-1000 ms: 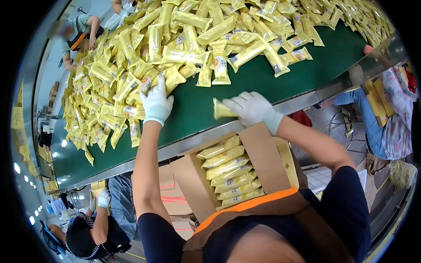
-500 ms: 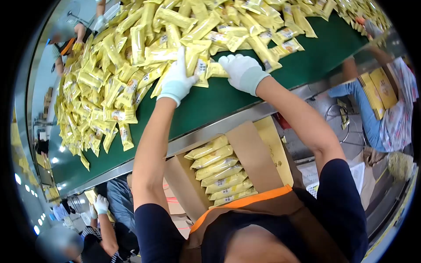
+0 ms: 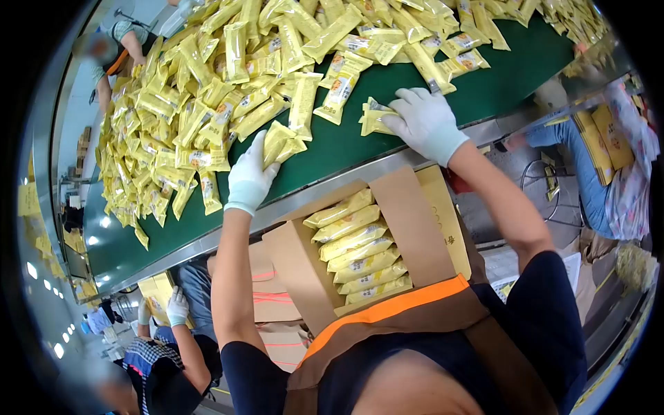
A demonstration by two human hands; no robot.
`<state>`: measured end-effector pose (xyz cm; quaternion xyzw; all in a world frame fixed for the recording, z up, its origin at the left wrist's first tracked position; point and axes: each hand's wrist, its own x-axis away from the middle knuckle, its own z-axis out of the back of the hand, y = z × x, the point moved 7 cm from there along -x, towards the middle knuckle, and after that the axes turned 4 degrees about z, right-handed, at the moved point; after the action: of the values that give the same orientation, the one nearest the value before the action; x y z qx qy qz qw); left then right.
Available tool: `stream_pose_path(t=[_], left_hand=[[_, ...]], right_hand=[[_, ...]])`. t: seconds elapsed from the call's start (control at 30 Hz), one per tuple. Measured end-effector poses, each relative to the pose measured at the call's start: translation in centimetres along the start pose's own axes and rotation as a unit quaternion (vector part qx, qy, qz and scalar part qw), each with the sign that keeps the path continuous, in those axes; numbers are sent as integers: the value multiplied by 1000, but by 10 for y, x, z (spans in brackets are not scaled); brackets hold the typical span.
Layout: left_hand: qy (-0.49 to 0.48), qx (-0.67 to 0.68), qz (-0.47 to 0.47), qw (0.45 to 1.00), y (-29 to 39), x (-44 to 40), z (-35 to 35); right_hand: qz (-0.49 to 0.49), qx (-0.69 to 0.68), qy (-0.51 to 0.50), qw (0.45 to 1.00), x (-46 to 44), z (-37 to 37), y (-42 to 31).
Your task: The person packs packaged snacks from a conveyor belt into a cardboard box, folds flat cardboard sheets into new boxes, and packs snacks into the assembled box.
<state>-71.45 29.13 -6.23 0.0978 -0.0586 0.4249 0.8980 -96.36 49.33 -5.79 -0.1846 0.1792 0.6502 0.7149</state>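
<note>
My left hand [image 3: 250,177], in a white glove, grips yellow packets [image 3: 279,144] over the green belt [image 3: 332,153], near its front edge. To the right my right hand [image 3: 425,123], also gloved, is closed round the end of yellow packets [image 3: 374,117]; how many is partly hidden. A heap of yellow packets [image 3: 180,104] covers the belt's left and far side. Below the belt edge, an open cardboard box [image 3: 294,266] holds a row of several yellow packets [image 3: 361,266] lying side by side.
A metal rail [image 3: 346,181] edges the belt. Co-workers are at the upper left [image 3: 128,41] and lower left [image 3: 181,346], the latter with gloved hands at a yellow box [image 3: 158,296]. Another person's legs [image 3: 584,173] and yellow cartons [image 3: 605,138] are at the right.
My left hand has come back toward the belt's front edge with packets in it. My right hand has shifted right, with packets held, and the two hands are farther apart.
</note>
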Motion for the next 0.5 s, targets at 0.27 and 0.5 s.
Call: stream_pose_path(t=[0.27, 0.5], left_hand=[[183, -35, -48, 981, -19, 27, 14], [111, 29, -48, 992, -39, 20, -1]], right_hand=[[112, -54, -122, 985, 4, 36, -24], [94, -240, -268, 928, -65, -4, 0]])
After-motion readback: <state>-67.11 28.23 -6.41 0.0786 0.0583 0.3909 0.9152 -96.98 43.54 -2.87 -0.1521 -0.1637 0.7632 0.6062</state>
